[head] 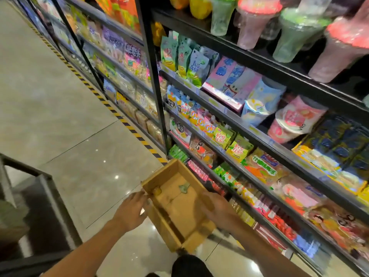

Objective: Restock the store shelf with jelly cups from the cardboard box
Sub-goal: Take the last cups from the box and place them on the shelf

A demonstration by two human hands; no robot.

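Jelly cups: only two small ones (157,190) left in the brown cardboard box (191,222), near shelf's foot; left hand (130,211) and right hand (217,208) grasp its stiff, probably light side walls

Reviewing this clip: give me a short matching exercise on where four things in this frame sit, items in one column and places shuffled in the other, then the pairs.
Items:
1. cardboard box
2. left hand
3. right hand
4. striped floor tape

Places:
A. on the box's shelf-side wall
B. along the floor at the foot of the shelves
C. held between both hands, above the floor
D. on the box's aisle-side wall

Pairs: 1-C, 2-D, 3-A, 4-B
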